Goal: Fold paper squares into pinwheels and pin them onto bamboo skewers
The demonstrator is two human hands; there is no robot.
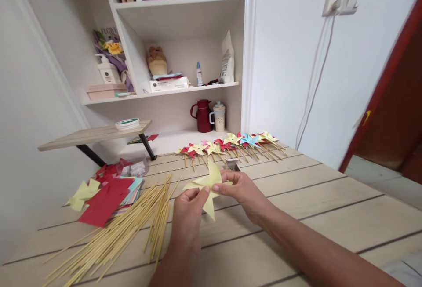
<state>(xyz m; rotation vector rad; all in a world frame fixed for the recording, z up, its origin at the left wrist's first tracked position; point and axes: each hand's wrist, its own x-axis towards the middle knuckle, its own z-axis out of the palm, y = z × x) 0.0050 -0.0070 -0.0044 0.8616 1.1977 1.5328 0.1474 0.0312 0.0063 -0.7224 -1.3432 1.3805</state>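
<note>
- Above the middle of the desk [296, 216], a yellow paper pinwheel [207, 187] is held up between both hands, clear of the boards.
- The pinwheel's lower left part is pinched by the left hand [187, 216], thumb and fingertips pressed together on the paper.
- Its centre and right blade are pinched by the right hand [242, 190], thumb on the near face and fingers curled behind it.
- The step in hand is judged to be the forming of the paper head: the blades are folded in, and no stick is seen attached to it.
- Toward the near left corner of the desk a loose spread of bamboo sticks [125, 230] is laid, just beside the left hand.
- Further left, a pile of cut paper squares [105, 197], red, yellow and pale blue, is heaped near the left edge.
- Along the far edge a row of finished pinwheels [231, 144] on sticks is laid out, with a small metal clip-like object [232, 164] just in front of it; what it is cannot be told.
- The next move is judged to call for the folded centre being kept pressed while one stick is taken up, so one hand must be freed without the blades springing open.
</note>
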